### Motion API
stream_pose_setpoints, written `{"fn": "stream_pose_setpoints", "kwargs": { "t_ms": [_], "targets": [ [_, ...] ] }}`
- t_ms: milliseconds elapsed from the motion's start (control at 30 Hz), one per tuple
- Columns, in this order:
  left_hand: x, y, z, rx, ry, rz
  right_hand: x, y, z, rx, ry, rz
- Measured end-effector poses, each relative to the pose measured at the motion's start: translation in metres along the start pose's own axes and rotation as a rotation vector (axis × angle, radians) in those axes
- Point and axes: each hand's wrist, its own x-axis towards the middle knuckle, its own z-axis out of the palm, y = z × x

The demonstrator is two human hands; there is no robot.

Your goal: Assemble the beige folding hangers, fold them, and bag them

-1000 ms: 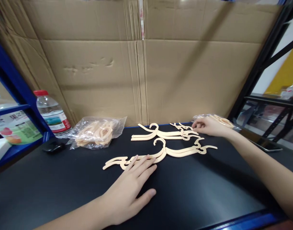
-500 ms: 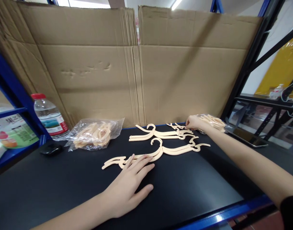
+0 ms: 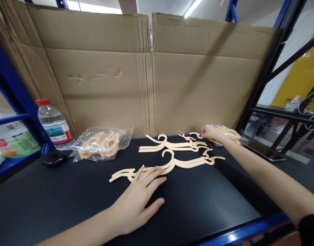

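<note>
Far left: blue rack [image 3: 18,89]; behind its rail, container [image 3: 17,136] with fruit artwork and large Chinese characters, partly cut off, apparently including 果之. Next: bottle [image 3: 54,124], upright, red cap; landscape label with red panel, fine print too small to read. In front of bottle: mouse [image 3: 54,159], black, no legible marking. To the right: left bag [image 3: 100,143], clear, filled with cream plastic pieces; no readable print.

Left-center: left hand [image 3: 140,200], palm down, fingers spread wide, fingertips over the left arm of the front hanger [image 3: 190,163]; not closed around anything. Directly behind: rear hanger [image 3: 176,145], hook toward the cardboard [image 3: 100,75], on the same black table [image 3: 198,201].

Progress, by judgement: partway. Done: two cream hangers out of packaging, set out in rows. Left: loose pieces [image 3: 187,137] at right rear, irregularly placed; bagged pieces not laid out.

Right rear: right hand [image 3: 208,132], fingers drawn together beside a small hooked piece [image 3: 196,135]; grip on it impossible to tell. Just beyond: right bag [image 3: 227,134], similar cream contents. Farther right: flat dark device [image 3: 266,152], no visible logo.
</note>
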Motion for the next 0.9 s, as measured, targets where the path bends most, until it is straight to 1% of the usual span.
{"fn": "stream_pose_setpoints", "kwargs": {
  "t_ms": [100, 167, 233, 300, 367, 433, 467, 533, 567, 633, 667, 767, 833, 900],
  "targets": [
    [0.000, -0.002, -0.001, -0.018, 0.010, 0.011, -0.008, 0.006, -0.003, 0.099, 0.116, -0.033],
    [0.000, -0.002, -0.002, -0.040, 0.026, 0.012, -0.016, 0.008, -0.004, 0.189, 0.168, -0.053],
    [0.000, -0.002, -0.002, -0.087, 0.055, 0.017, -0.025, 0.005, -0.003, 0.296, 0.186, -0.081],
    [0.002, 0.001, -0.002, -0.181, 0.110, 0.022, -0.036, -0.002, -0.001, 0.412, 0.167, -0.128],
    [0.004, 0.005, -0.002, -0.314, 0.177, -0.020, -0.051, -0.015, 0.003, 0.513, 0.128, -0.185],
    [0.007, 0.010, -0.001, -0.498, 0.223, -0.125, -0.070, -0.034, 0.007, 0.622, 0.074, -0.257],
    [0.009, 0.012, 0.000, -0.613, 0.229, -0.187, -0.081, -0.045, 0.010, 0.685, 0.038, -0.303],
    [0.011, 0.016, 0.003, -0.858, 0.224, -0.296, -0.106, -0.068, 0.017, 0.916, -0.081, -0.433],
    [0.012, 0.018, 0.004, -0.967, 0.224, -0.337, -0.120, -0.080, 0.021, 0.980, -0.119, -0.490],
    [0.014, 0.020, 0.005, -1.111, 0.242, -0.398, -0.145, -0.101, 0.028, 1.041, -0.139, -0.591],
    [0.014, 0.021, 0.004, -1.151, 0.263, -0.421, -0.156, -0.110, 0.031, 1.059, -0.146, -0.621],
    [0.016, 0.021, 0.001, -1.201, 0.331, -0.481, -0.181, -0.126, 0.038, 1.131, -0.264, -0.655],
    [0.016, 0.021, -0.001, -1.206, 0.351, -0.498, -0.188, -0.130, 0.037, 1.153, -0.342, -0.668],
    [0.016, 0.019, -0.002, -1.212, 0.347, -0.483, -0.186, -0.129, 0.033, 1.113, -0.373, -0.707]
  ]
}}
